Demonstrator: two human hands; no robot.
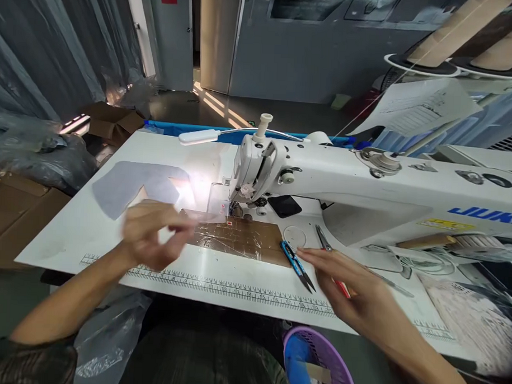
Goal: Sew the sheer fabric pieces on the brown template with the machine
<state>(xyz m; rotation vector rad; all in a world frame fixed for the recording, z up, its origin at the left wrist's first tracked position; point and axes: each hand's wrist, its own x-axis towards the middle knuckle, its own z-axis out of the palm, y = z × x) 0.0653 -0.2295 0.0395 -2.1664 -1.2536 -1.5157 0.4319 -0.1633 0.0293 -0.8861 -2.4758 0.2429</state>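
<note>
My left hand (154, 233), smeared by motion, is over the left of the table with thumb and forefinger pinched together. A pale, see-through strip (211, 217) shows between those fingertips and the needle area; what the fingers hold is too blurred to make out. My right hand (353, 285) is open, its fingers stretched out, their tips by the handle of blue thread snips (293, 260). Partly under that hand lies a red-handled tool (343, 288). The white sewing machine (307, 171) stands ahead, and a brown taped plate (246, 241) lies before its needle.
A grey cut fabric piece (122, 184) lies at the table's left. Tweezers (322, 237) and a clear disc (295, 236) lie right of the needle, with a black flat object (284, 205) behind. A printed ruler (236, 289) runs along the front edge, above a purple basket (332, 357).
</note>
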